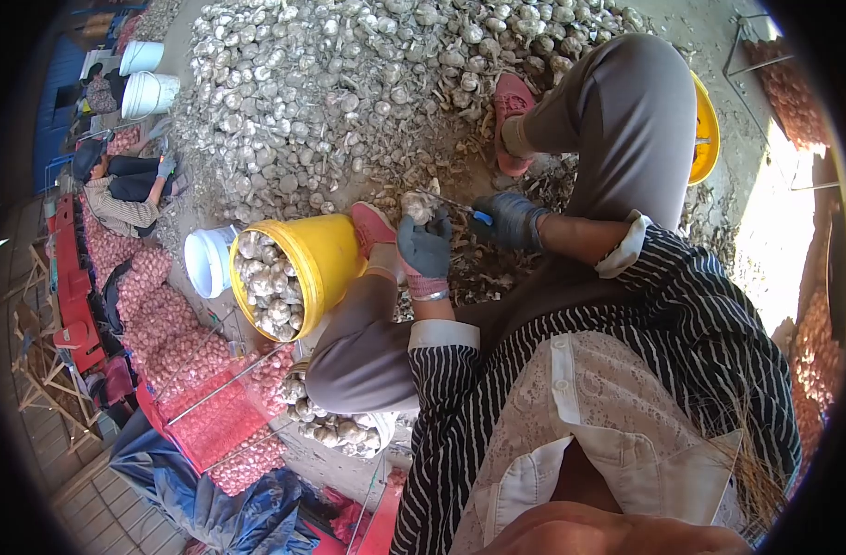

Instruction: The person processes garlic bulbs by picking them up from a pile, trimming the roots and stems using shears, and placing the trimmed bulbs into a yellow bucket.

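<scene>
My left hand (424,248), in a grey-coated glove with a pink cuff, is closed around a garlic bulb (417,208). In my right hand (512,222), also gloved, is a knife; its blue handle (482,218) pokes out of the fist. The thin blade (448,201) reaches left to the top of the bulb, though whether it touches is too small to tell. Just left of my hands, a yellow bucket (335,277) full of garlic bulbs (273,287) leans on its side, its mouth facing away from me.
A large heap of garlic (284,111) covers the ground ahead. Beside the yellow bucket is a white bucket (208,263); a second yellow bucket (705,129) stands by my right knee. Garlic-filled red net sacks (178,324) line the left. Another person (122,190) sits at the heap's far left.
</scene>
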The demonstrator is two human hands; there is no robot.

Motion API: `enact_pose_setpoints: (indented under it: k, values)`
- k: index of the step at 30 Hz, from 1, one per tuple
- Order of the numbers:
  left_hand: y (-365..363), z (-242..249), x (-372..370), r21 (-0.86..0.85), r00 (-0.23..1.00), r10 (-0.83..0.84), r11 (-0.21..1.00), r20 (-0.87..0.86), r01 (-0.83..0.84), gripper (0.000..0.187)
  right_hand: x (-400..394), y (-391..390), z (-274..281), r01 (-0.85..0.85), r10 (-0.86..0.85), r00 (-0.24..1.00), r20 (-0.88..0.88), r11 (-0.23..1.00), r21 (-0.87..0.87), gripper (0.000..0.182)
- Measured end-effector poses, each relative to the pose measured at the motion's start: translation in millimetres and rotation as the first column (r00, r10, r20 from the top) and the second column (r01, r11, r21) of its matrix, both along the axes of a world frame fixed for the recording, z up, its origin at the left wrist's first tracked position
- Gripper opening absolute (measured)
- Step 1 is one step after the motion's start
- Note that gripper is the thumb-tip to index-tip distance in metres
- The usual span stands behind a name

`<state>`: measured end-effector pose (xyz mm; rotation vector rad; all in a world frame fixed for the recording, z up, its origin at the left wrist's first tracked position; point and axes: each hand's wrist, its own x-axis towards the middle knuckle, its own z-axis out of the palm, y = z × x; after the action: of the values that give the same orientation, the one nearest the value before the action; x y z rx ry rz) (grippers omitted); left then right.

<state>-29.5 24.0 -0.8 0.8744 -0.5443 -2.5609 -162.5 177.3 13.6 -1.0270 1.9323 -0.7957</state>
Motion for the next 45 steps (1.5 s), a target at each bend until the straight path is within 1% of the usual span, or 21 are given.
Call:
enact_pose_setpoints:
  k: [3, 7, 9, 10, 12, 13, 17, 19, 21, 22, 24, 26, 28, 30, 31, 34, 36, 38, 40, 42, 45]
  values:
    - [-2, -11, -2, 0.15, 0.971, 0.058, 0.988, -0.232, -0.023, 0.036, 3, -5, -1, 0.109, -0.095, 0.974, 0.205, 0.992, -0.062, 0.028]
    - [4, -14, -8, 0.111, 0.995, 0.064, 0.992, -0.076, -0.055, 0.038, 5, -26, 6, 0.421, -0.392, 0.808, 0.44, 0.906, 0.035, 0.031]
    - [9, -15, -16, -0.324, 0.99, -0.113, 0.936, 0.087, 0.135, 0.039, -5, -35, 13, 0.446, -0.379, 0.779, 0.5, 0.895, -0.016, 0.031]
    - [7, -22, -11, -0.322, 0.99, -0.113, 0.937, 0.081, 0.133, 0.039, -8, -36, 12, 0.446, -0.381, 0.781, 0.494, 0.895, -0.016, 0.031]
    - [2, -40, 8, -0.682, 0.893, -0.109, 0.608, 0.437, 0.408, 0.037, -7, -36, 9, 0.45, -0.365, 0.727, 0.582, 0.893, -0.001, 0.03]
    - [9, 9, -14, -0.445, 0.897, -0.168, 0.821, 0.409, 0.357, 0.044, -7, -36, 7, 0.448, -0.365, 0.726, 0.583, 0.894, 0.002, 0.03]
    - [6, 3, -15, -0.379, 0.898, -0.118, 0.878, 0.423, 0.294, 0.045, -4, -36, -15, 0.478, -0.353, 0.735, 0.579, 0.875, -0.074, 0.024]
    - [4, -3, -20, -0.404, 0.94, 0.045, 0.909, 0.338, 0.102, 0.04, -7, -38, -22, 0.518, -0.345, 0.764, 0.546, 0.832, -0.2, 0.021]
    - [-15, -2, -5, -0.355, 0.978, 0.131, 0.932, 0.161, -0.066, 0.042, -16, -41, -12, 0.739, -0.463, 0.383, 0.799, 0.673, 0.036, 0.018]
    - [-29, 3, 4, -0.276, 0.974, 0.227, 0.935, -0.019, -0.223, 0.045, -19, -41, -14, 0.739, -0.461, 0.383, 0.801, 0.673, 0.034, 0.018]
    - [-55, 43, 14, -0.109, 0.82, 0.5, 0.832, -0.279, -0.544, 0.054, -20, -33, -20, 0.706, -0.536, 0.342, 0.772, 0.689, 0.166, 0.016]
    - [-85, 58, 24, -0.042, 0.654, 0.397, 0.835, -0.644, -0.549, 0.061, -13, -31, -25, 0.686, -0.589, 0.375, 0.716, 0.695, 0.212, 0.015]
    - [-96, 54, 18, -0.044, 0.682, 0.416, 0.835, -0.602, -0.548, 0.059, -13, -35, -18, 0.637, -0.625, 0.091, 0.775, 0.635, 0.437, 0.02]
    - [-101, 31, -11, -0.109, 0.805, 0.591, 0.798, -0.051, -0.592, 0.052, -14, -44, -20, 0.586, -0.624, 0.046, 0.78, 0.649, 0.485, 0.024]
    - [-92, 24, -33, -0.319, 0.825, 0.546, 0.815, 0.146, -0.484, 0.041, -15, -47, -22, 0.537, -0.632, 0.003, 0.775, 0.655, 0.532, 0.029]
    - [-113, -47, -57, -0.304, 0.909, 0.236, 0.944, 0.344, -0.13, 0.034, -10, -49, -36, 0.528, -0.613, 0.049, 0.789, 0.686, 0.5, 0.035]
    - [-127, -68, -88, -0.169, 0.972, 0.108, 0.983, 0.21, -0.073, 0.047, -9, -50, -35, 0.502, -0.631, 0.059, 0.774, 0.689, 0.523, 0.036]
    - [-112, -57, -160, -0.51, 0.862, 0.166, 0.852, 0.478, 0.119, 0.039, -10, -51, -38, 0.471, -0.645, 0.073, 0.76, 0.695, 0.544, 0.038]
    - [-107, -87, -215, -0.793, 0.929, -0.016, 0.514, 0.371, 0.326, 0.037, -6, -51, -48, 0.399, -0.612, 0.121, 0.781, 0.751, 0.527, 0.036]
    - [-84, -61, -280, -0.778, 0.774, -0.078, -0.042, 0.628, 0.627, 0.048, -4, -52, -54, 0.367, -0.615, 0.211, 0.76, 0.77, 0.521, 0.036]
    - [-47, -66, -352, -0.645, 0.788, -0.047, -0.606, 0.614, 0.466, 0.052, 4, -48, -64, 0.385, -0.602, 0.295, 0.742, 0.785, 0.485, 0.035]
